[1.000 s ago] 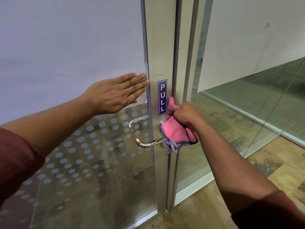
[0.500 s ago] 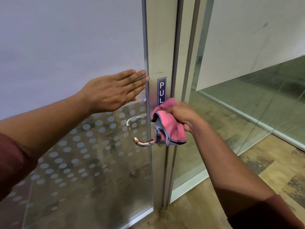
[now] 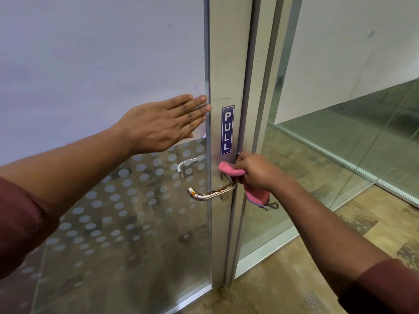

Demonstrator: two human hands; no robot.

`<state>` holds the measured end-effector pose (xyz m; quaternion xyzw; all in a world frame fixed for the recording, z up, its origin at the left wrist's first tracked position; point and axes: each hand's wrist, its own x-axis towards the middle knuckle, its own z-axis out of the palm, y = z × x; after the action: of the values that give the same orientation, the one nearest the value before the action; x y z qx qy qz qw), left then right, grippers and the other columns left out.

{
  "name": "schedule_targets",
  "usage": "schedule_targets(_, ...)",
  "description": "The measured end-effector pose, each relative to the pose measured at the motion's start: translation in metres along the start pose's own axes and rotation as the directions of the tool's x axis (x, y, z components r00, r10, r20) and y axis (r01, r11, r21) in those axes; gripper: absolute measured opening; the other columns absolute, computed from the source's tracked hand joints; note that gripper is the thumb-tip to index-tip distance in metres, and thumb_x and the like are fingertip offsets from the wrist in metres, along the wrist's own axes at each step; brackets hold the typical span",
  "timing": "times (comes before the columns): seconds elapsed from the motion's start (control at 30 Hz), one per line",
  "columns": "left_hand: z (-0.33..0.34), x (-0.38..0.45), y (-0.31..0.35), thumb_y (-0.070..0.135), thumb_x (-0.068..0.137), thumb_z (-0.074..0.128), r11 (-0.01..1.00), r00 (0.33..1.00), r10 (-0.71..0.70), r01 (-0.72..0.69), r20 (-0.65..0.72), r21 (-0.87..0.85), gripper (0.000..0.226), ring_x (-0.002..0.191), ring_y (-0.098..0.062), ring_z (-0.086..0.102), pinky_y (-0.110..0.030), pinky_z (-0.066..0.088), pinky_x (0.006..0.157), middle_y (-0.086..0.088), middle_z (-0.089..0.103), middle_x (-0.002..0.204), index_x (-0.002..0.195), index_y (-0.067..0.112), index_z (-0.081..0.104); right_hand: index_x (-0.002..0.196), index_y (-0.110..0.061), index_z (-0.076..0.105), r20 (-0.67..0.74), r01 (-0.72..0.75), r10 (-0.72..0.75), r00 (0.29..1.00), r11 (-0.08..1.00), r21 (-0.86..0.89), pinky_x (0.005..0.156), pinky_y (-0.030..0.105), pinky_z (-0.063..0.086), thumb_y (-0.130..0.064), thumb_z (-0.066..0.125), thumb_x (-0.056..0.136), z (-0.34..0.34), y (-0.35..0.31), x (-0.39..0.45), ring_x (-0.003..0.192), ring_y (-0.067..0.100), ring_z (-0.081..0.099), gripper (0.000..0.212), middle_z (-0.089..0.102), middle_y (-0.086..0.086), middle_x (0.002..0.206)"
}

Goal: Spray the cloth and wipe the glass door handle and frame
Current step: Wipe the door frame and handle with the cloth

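**Bracing the door while the cloth works the handle's root**

At the door handle (image 3: 210,194), where its bar bends back into the metal frame (image 3: 226,64), the right hand (image 3: 258,173) grips the bunched pink cloth (image 3: 231,172) and presses it against that bend, apparently to scrub the joint; a loose tail hangs just right of the handle. Rust-coloured stains streak the bar left of the cloth. Above and left of the handle, the left hand (image 3: 163,125) lies flat with straight fingers on the glass (image 3: 90,64), likely steadying the door. A PULL sign (image 3: 227,130) sits directly above the handle.
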<state>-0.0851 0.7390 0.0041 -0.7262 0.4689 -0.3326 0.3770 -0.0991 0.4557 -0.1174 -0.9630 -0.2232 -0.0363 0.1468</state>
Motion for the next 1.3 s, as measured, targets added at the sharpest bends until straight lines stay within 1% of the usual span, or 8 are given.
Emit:
schedule_targets(0.13, 0.001, 0.0, 0.0, 0.03, 0.104, -0.013, 1.0, 0.999, -0.003, 0.003, 0.032, 0.02, 0.059, 0.153, -0.037, 0.001, -0.047, 0.009, 0.126, -0.024, 0.001, 0.164, 0.153, -0.003, -0.008, 0.116, -0.026, 0.074, 0.008, 0.018, -0.017, 1.0, 0.998, -0.052, 0.068, 0.034, 0.041, -0.015, 0.059, 0.091, 0.008, 0.0, 0.002, 0.081, 0.022, 0.054, 0.031, 0.06, 0.005, 0.09)
schedule_targets(0.27, 0.0, 0.0, 0.0, 0.029, 0.103, -0.015, 0.999, 1.0, -0.005, 0.004, 0.031, 0.036, 0.06, 0.153, -0.037, 0.001, -0.046, 0.006, 0.126, -0.024, 0.001, 0.163, 0.153, -0.003, -0.006, 0.095, -0.02, 0.077, 0.047, -0.078, 0.078, 0.996, 0.997, -0.007, 0.073, 0.044, 0.052, -0.008, 0.061, 0.087, 0.009, -0.004, 0.0, 0.083, 0.031, 0.065, 0.022, 0.071, 0.01, 0.084)
schedule_targets(0.5, -0.003, 0.001, 0.0, 0.029, 0.103, -0.016, 0.998, 0.999, -0.008, 0.006, 0.045, 0.061, 0.063, 0.153, -0.037, 0.001, -0.047, 0.008, 0.126, -0.023, 0.003, 0.165, 0.156, -0.002, -0.003, 0.066, -0.032, 0.068, 0.074, -0.227, 0.219, 0.973, 0.965, 0.13, 0.063, 0.029, 0.045, -0.008, 0.057, 0.091, 0.012, -0.006, -0.005, 0.076, 0.02, 0.063, 0.037, 0.066, -0.004, 0.073)
schedule_targets(0.6, -0.001, 0.001, -0.001, 0.029, 0.103, -0.016, 0.998, 0.999, -0.003, 0.001, 0.033, 0.062, 0.063, 0.154, -0.037, 0.003, -0.047, 0.01, 0.126, -0.023, 0.005, 0.165, 0.156, -0.002, -0.001, 0.057, -0.038, 0.064, 0.072, -0.238, 0.229, 0.971, 0.958, 0.16, 0.061, 0.023, 0.045, -0.009, 0.058, 0.09, 0.01, -0.009, -0.01, 0.071, 0.009, 0.06, 0.045, 0.065, -0.01, 0.068)
schedule_targets(0.83, -0.002, 0.001, -0.001, 0.03, 0.103, -0.016, 0.999, 1.0, 0.001, -0.001, -0.011, 0.045, 0.067, 0.153, -0.036, 0.011, -0.046, 0.01, 0.126, -0.024, 0.014, 0.163, 0.155, -0.003, 0.01, 0.057, -0.037, 0.058, 0.08, -0.256, 0.247, 0.966, 0.957, 0.136, 0.059, 0.027, 0.041, -0.007, 0.055, 0.088, 0.007, -0.023, -0.021, 0.072, 0.018, 0.059, 0.043, 0.059, -0.011, 0.066)
schedule_targets(1.07, -0.001, 0.001, -0.001, 0.029, 0.101, -0.023, 0.998, 1.0, 0.01, -0.009, -0.013, 0.065, 0.07, 0.153, -0.034, 0.009, -0.045, 0.006, 0.125, -0.023, 0.013, 0.164, 0.155, -0.002, 0.008, 0.076, -0.021, 0.068, 0.026, -0.255, 0.254, 0.967, 0.961, 0.105, 0.055, 0.026, 0.037, -0.014, 0.058, 0.086, 0.016, -0.036, -0.031, 0.071, 0.024, 0.058, 0.016, 0.065, 0.003, 0.072)
schedule_targets(1.13, -0.001, 0.0, 0.0, 0.029, 0.1, -0.024, 0.998, 1.0, 0.007, -0.006, -0.016, 0.06, 0.07, 0.153, -0.034, 0.009, -0.045, 0.005, 0.125, -0.023, 0.014, 0.164, 0.155, -0.002, 0.008, 0.087, -0.018, 0.074, 0.007, -0.263, 0.264, 0.965, 0.96, 0.095, 0.061, 0.027, 0.038, -0.015, 0.057, 0.086, 0.018, -0.04, -0.031, 0.072, 0.025, 0.059, 0.016, 0.069, 0.007, 0.078)
schedule_targets(1.3, -0.002, -0.001, 0.001, 0.027, 0.097, -0.03, 0.998, 1.0, 0.014, -0.014, 0.007, 0.069, 0.072, 0.154, -0.034, 0.005, -0.045, 0.005, 0.126, -0.021, 0.009, 0.165, 0.155, -0.001, 0.002, 0.09, -0.012, 0.072, -0.001, -0.3, 0.301, 0.954, 0.952, 0.054, 0.062, 0.027, 0.037, -0.013, 0.058, 0.084, 0.023, -0.05, -0.031, 0.079, 0.032, 0.063, 0.015, 0.068, 0.012, 0.082)
